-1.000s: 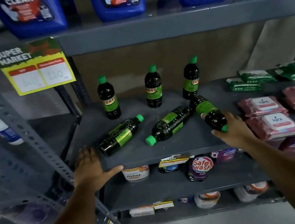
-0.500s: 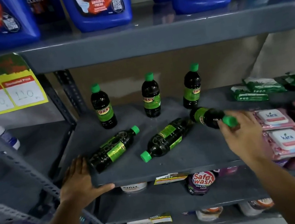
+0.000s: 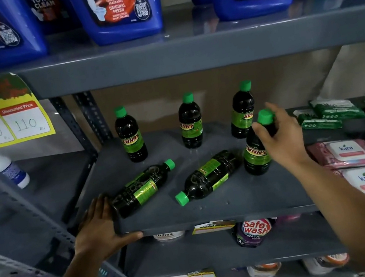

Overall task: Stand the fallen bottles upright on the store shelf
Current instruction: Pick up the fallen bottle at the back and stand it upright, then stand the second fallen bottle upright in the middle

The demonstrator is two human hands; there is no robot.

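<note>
While upright, bottle (image 3: 256,154), right hand (image 3: 280,143) clasping neck

Two bare forearms come up from the bottom edge of the view, one on each side, and both are uncovered from that edge to the wrist. No sleeve shows on either arm. The left hand (image 3: 100,233) is bare: no glove, no ring on the fingers that can be seen, no watch or band at the wrist. The right hand (image 3: 280,143) is bare as well, with the wrist plain and no strap around it. The nails look short and unpainted, though the dim light blurs the fingertips too much to be sure. The rest of the person is out of view.
</note>
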